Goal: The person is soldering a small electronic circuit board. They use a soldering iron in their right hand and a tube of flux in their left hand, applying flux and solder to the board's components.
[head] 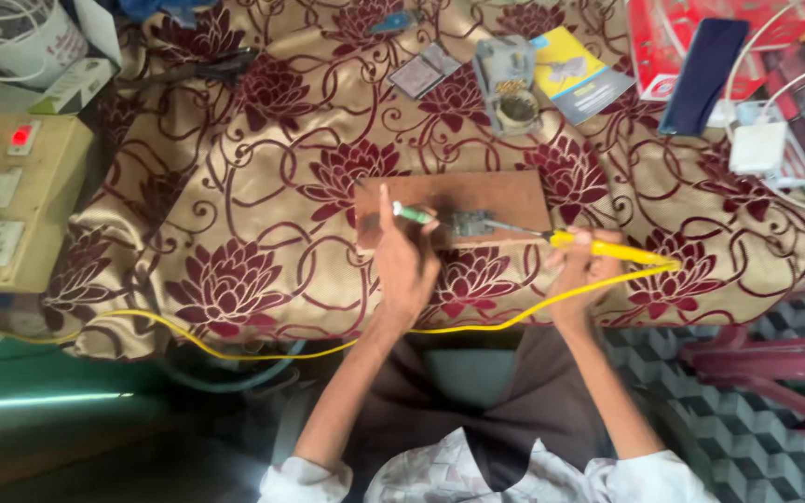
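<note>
Yellow-handled soldering iron lies pinched in the right hand, its tip on a small grey part at the near edge of a brown board. It looks light and stiff; the insulated handle is the place to grip. Left hand pinches a green-tipped stick. Blur hides what the part is.
</note>
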